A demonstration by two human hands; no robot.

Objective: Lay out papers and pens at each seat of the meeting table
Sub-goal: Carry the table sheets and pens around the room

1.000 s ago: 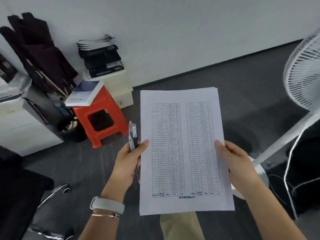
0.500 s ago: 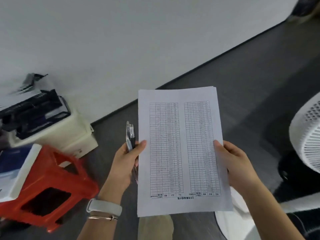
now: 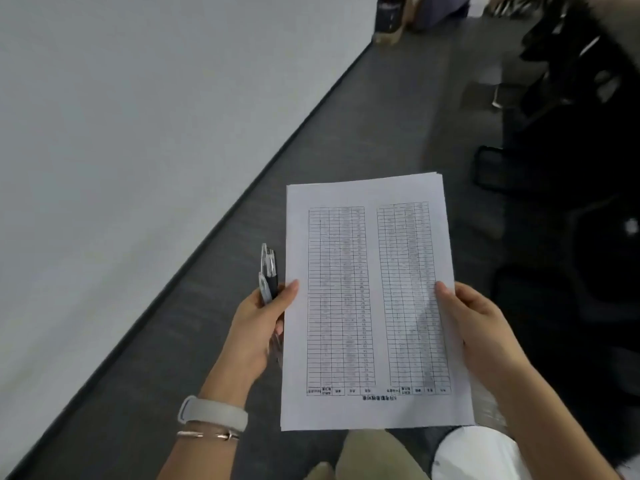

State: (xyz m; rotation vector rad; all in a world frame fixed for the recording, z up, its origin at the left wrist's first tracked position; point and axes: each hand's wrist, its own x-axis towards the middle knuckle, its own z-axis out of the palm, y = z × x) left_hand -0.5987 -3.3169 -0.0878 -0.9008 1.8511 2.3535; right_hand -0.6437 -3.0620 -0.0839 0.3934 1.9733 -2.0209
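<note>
- pale wall [image 3: 121, 150] meets dark grey floor [image 3: 363, 126].
- left hand [image 3: 258, 327] grips clear-capped pens [image 3: 268, 271], thumb pinching the papers [image 3: 370, 303].
- thin flat stack, printed grids.
- right hand [image 3: 474, 327] curls round its right edge.

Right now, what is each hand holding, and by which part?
Both hands hold the stack of papers by its long side edges: left hand on the left edge, right hand on the right. The left hand also grips pens by their lower barrels.
</note>
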